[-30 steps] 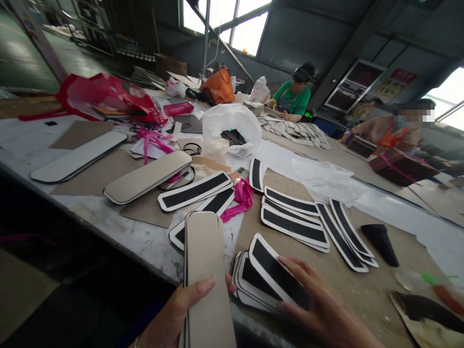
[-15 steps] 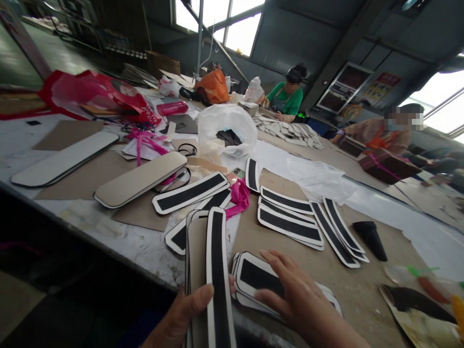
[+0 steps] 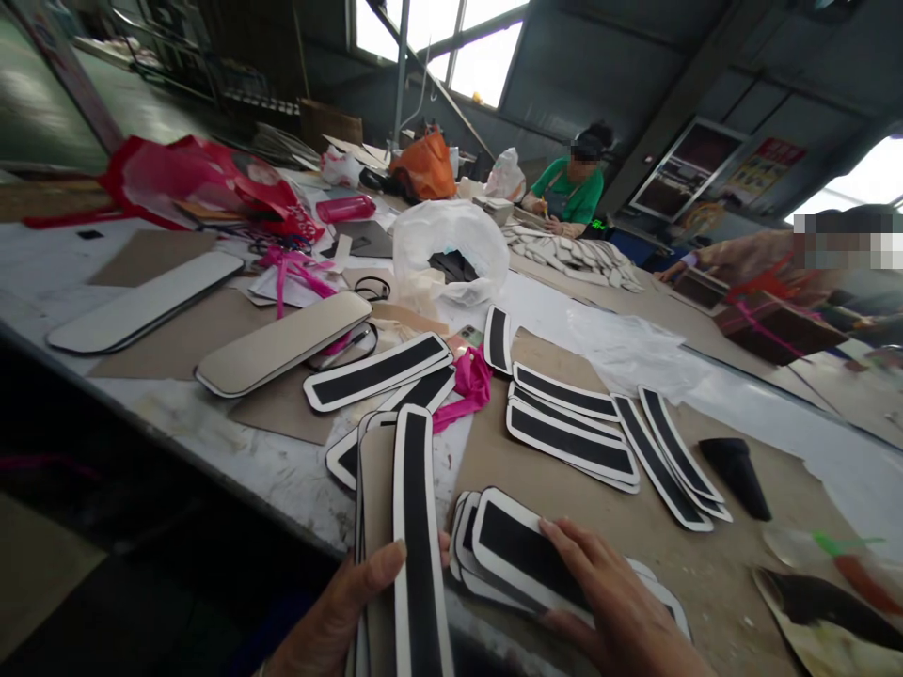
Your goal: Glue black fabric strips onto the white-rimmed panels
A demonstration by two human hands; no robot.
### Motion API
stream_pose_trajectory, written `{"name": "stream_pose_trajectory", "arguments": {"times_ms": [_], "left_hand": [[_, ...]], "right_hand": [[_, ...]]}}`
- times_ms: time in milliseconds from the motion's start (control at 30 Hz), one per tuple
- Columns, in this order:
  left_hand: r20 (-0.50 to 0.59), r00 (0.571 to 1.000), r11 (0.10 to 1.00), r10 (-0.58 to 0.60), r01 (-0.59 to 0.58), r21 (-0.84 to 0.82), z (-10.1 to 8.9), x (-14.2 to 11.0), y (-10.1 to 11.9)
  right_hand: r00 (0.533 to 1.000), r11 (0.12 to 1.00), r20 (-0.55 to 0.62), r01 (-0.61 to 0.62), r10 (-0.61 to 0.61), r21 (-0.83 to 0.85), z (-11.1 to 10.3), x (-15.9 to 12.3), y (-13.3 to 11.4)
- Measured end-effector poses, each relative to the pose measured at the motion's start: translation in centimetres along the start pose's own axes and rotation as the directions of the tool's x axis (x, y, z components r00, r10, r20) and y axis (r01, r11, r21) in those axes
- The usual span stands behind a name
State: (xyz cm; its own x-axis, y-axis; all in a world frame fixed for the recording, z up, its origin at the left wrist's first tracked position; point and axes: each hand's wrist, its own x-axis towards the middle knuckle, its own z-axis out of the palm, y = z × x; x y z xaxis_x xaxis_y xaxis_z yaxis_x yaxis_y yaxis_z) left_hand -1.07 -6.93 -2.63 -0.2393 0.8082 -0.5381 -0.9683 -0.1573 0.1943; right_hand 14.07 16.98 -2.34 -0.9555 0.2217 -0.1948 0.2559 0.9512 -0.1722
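Note:
My left hand [image 3: 331, 602] is closed around several long strips held upright at the table's front edge. The front strip [image 3: 418, 508] has a black centre and a white border; plain beige strips [image 3: 377, 527] lie behind it. To the right, my right hand [image 3: 625, 602] has its fingers on top of a black-and-white strip [image 3: 522, 541] and its thumb at the near edge, gripping it. That strip lies skewed over a low pile of similar strips [image 3: 462, 555]. My right palm covers part of the pile.
More black-and-white strips lie in groups [image 3: 571, 442] beyond my hands. Two larger beige pads [image 3: 286, 343] rest at left. A white plastic bag [image 3: 486, 230], pink ribbon [image 3: 471, 376] and black cone-shaped piece [image 3: 737, 475] sit around. Two people work across the table.
My right hand has closed on the pile's top strip, which has shifted a little to the right. My left hand still holds its strips. The camera view has turned slightly left.

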Motion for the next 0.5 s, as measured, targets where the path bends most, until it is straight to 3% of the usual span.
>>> {"name": "stream_pose_trajectory", "arguments": {"times_ms": [133, 200, 233, 300, 400, 433, 500], "left_hand": [[-0.034, 0.999, 1.0, -0.005, 0.005, -0.011, 0.0, -0.1, 0.0], [-0.015, 1.0, 1.0, -0.007, 0.006, -0.021, 0.0, 0.0, -0.1], [0.001, 1.0, 1.0, -0.004, 0.004, -0.028, 0.2, 0.0, -0.2], [0.034, 0.999, 0.999, 0.003, -0.001, -0.047, 0.5, 0.2, -0.5], [0.113, 0.993, 0.996, 0.036, -0.026, -0.088, 1.2, 0.2, -1.0], [0.138, 0.99, 0.994, 0.04, -0.025, -0.111, 1.4, 0.2, -1.2], [0.179, 0.984, 0.986, 0.022, 0.007, -0.164, 1.5, 0.0, -1.4]], "right_hand": [[0.995, 0.976, -0.093, -0.002, 0.023, 0.216, -2.5, -0.1, -1.1], [0.994, 0.902, -0.043, -0.076, 0.104, 0.425, -4.9, 0.3, -2.9], [0.989, 0.831, 0.017, -0.134, 0.149, 0.54, -6.2, 0.7, -4.1], [0.951, 0.606, 0.157, -0.291, 0.265, 0.741, -8.2, 1.8, -6.6], [0.907, 0.199, 0.361, -0.403, 0.219, 0.893, -9.0, 3.8, -9.9], [0.908, 0.114, 0.379, -0.401, 0.178, 0.909, -8.6, 4.5, -10.7], [0.93, 0.076, 0.342, -0.354, 0.139, 0.932, -7.4, 5.6, -11.7]]}}
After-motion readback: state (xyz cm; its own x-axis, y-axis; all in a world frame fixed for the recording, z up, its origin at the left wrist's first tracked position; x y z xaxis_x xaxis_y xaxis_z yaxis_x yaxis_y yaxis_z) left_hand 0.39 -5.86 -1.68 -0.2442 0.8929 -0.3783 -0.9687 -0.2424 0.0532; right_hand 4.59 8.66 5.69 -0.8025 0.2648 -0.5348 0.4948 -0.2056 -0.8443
